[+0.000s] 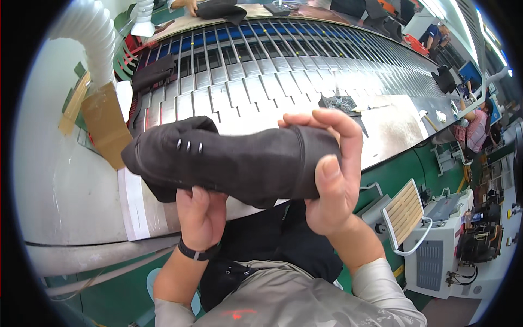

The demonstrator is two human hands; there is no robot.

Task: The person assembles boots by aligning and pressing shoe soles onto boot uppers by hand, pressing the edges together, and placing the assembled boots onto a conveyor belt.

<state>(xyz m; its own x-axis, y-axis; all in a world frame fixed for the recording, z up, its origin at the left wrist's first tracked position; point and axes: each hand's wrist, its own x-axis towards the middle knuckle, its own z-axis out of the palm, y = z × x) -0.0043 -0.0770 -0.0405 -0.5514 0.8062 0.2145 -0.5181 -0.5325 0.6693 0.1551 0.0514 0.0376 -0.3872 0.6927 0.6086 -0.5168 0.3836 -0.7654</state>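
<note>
**Over the metal table (239, 111), two hands hold a dark cover**

Held up in front of the person's body is a long, soft cover (250, 163), very dark brown and smooth like leather. It is wide and lumpy at the left end, with folds on top. Three short silver marks (189, 146) sit there in a row. A raised seam runs across it near the right end.

The right hand (339, 174) pinches that end, thumb in front, fingers curled around the back. The left hand (201, 218) touches the bottom edge near the lumpy end. Its fingertips are hidden, so I can't tell if it pinches.

Behind the cover, the table has shiny, stepped strips. To the left are a bent brown piece of cardboard (103, 122) and a fat, ridged white hose (99, 38).
</note>
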